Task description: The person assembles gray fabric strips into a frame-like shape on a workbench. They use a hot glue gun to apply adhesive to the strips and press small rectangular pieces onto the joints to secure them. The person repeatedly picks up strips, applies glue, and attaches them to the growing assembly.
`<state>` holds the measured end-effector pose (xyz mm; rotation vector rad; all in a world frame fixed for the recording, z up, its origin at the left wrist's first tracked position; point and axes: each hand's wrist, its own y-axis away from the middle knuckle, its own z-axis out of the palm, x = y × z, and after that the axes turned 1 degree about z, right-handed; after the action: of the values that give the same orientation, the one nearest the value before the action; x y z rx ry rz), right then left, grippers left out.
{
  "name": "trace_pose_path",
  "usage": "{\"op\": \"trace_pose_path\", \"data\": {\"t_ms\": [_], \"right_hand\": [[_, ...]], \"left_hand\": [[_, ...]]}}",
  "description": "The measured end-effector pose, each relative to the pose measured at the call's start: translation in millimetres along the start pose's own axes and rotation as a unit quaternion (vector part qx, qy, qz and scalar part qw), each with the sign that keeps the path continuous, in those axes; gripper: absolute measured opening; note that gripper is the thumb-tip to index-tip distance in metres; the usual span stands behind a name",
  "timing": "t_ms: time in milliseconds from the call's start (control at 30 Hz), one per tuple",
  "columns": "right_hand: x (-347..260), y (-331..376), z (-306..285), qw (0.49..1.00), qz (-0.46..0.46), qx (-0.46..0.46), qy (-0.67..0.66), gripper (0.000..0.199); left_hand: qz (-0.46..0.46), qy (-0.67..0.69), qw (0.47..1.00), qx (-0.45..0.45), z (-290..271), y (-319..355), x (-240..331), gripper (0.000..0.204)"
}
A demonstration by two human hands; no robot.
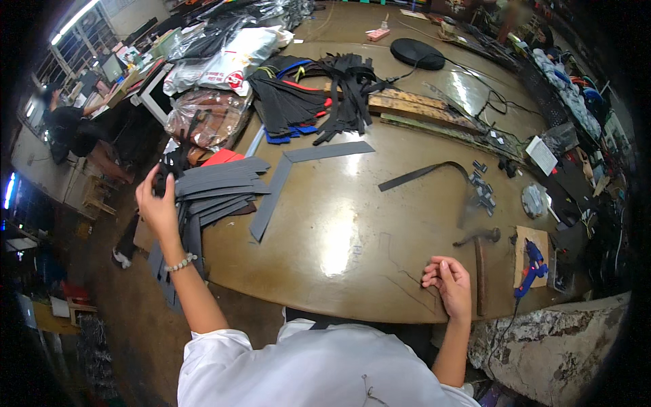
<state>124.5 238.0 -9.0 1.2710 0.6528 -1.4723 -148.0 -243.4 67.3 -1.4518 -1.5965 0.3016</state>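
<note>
At the table's left edge, my left hand (pixel 157 207) reaches beside a fanned pile of grey strips (pixel 220 182). Its thumb and fingers close around a small black item (pixel 161 180), whose kind I cannot make out. Two more grey strips (pixel 288 166) lie to the right of the pile, meeting at an angle. My right hand (pixel 453 288) is above the table's near right side, fingers loosely curled and nothing visible in them. Just right of it lies a hammer (pixel 481 268) with a dark head and a long handle. A black strap (pixel 420 175) lies farther back.
Small metal pieces (pixel 481 190) are scattered at the right, and a blue glue gun (pixel 532 268) rests on cardboard. Bundled black straps (pixel 288 105), plastic-wrapped goods (pixel 207 119), wooden boards (pixel 424 108) and a coiled black strap (pixel 417 53) lie farther back. Another person (pixel 74 129) is at the far left.
</note>
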Motion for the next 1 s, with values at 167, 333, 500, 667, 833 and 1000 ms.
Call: {"op": "trace_pose_path", "data": {"t_ms": [167, 333, 500, 667, 833, 1000], "right_hand": [[0.0, -1.5, 1.0, 1.0, 0.0, -0.01, 0.017, 0.027], [-0.6, -0.8, -0.6, 1.0, -0.005, -0.021, 0.01, 0.028], [2.4, -0.8, -1.6, 1.0, 0.001, -0.01, 0.018, 0.029], [4.5, -0.3, -5.2, 0.999, 0.007, -0.031, 0.016, 0.03], [-3.4, 4.2, 17.3, 0.995, 0.052, -0.041, -0.08, 0.034], [1.0, -7.4, 82.6, 0.967, 0.154, -0.118, -0.165, 0.039]], "left_hand": [[0.059, 0.252, 0.95, -0.176, 77.8, 18.3, 118.2, 0.022], [0.14, 0.109, 0.924, -0.338, 165.9, 42.7, 195.1, 0.028], [0.206, 0.192, 0.888, -0.365, 160.0, 74.1, 230.2, 0.035], [0.299, 0.161, 0.836, -0.432, 140.9, 138.8, 254.9, 0.032], [0.129, 0.27, 0.783, -0.546, 111.0, 134.5, 248.8, 0.026], [-0.135, 0.421, 0.662, -0.605, 22.3, 175.5, 226.9, 0.022]]}}
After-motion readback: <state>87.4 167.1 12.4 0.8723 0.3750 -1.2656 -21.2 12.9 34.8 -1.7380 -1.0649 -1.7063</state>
